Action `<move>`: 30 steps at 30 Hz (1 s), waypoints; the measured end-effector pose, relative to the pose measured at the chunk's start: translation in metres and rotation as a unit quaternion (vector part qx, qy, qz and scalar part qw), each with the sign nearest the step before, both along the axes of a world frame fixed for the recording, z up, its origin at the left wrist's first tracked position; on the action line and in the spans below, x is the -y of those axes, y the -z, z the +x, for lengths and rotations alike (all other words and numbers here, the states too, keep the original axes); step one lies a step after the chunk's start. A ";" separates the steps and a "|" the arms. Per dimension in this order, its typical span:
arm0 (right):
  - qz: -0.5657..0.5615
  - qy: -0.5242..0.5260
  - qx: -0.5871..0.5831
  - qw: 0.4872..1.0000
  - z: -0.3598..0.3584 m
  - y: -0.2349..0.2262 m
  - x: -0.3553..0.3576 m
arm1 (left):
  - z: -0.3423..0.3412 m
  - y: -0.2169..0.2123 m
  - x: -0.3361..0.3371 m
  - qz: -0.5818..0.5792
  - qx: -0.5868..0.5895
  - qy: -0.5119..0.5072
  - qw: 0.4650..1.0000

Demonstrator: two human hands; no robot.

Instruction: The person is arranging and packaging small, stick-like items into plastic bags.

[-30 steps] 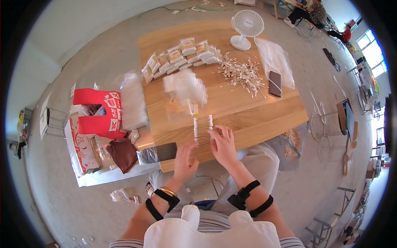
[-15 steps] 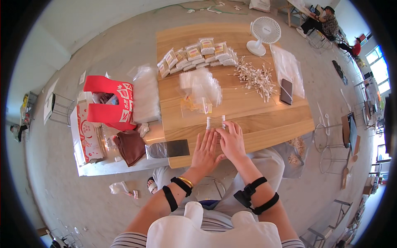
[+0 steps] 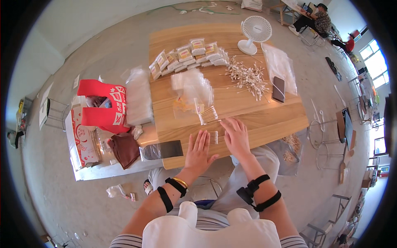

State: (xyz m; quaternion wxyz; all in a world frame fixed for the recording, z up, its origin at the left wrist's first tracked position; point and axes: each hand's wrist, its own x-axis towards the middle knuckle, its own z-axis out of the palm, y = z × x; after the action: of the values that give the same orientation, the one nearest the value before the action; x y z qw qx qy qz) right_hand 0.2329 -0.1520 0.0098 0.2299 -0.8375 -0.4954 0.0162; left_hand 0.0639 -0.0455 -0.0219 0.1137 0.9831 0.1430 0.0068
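My left hand (image 3: 199, 149) lies flat at the table's near edge, fingers stretched out. Its fingertips touch or nearly touch a small row of cotton swabs (image 3: 213, 137). Just to the right, my right hand (image 3: 237, 135) rests with its fingers extended and no visible grip. Its index fingertip is by the lower right end of a second, tilted row of cotton swabs (image 3: 208, 115). Beyond that row lie fanned clear plastic bags (image 3: 193, 84), the nearest with yellow print. A loose heap of cotton swabs (image 3: 249, 78) is spread farther right.
Filled swab packs (image 3: 185, 54) are piled at the back, left of a white fan (image 3: 256, 29). A phone (image 3: 278, 89) lies on the right beside plastic sheets (image 3: 280, 66). At left are a red bag (image 3: 103, 105), stacked clear bags (image 3: 139, 97) and a dark flat pad (image 3: 171, 149).
The swab row beneath my hands now shows as two groups, the farther one tilted and moved toward the bags. My hands have parted slightly. The whole view has shifted a little left.
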 end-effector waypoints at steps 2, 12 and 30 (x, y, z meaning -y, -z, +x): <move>-0.003 0.007 -0.035 0.999 -0.009 0.004 0.012 | 0.000 0.000 0.000 -0.001 -0.003 0.001 1.000; -0.042 -0.032 -0.006 0.999 -0.048 0.020 0.017 | -0.009 -0.002 -0.027 -0.004 0.028 -0.052 0.998; -0.011 -0.034 -0.014 0.999 -0.038 0.027 -0.003 | 0.000 0.007 -0.015 -0.021 0.023 -0.017 0.999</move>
State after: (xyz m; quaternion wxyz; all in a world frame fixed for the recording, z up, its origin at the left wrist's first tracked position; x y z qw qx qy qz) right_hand 0.1950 -0.1495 -0.0167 0.2270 -0.8223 -0.5201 0.0410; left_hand 0.0642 -0.0308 -0.0288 0.1379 0.9775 0.1569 0.0285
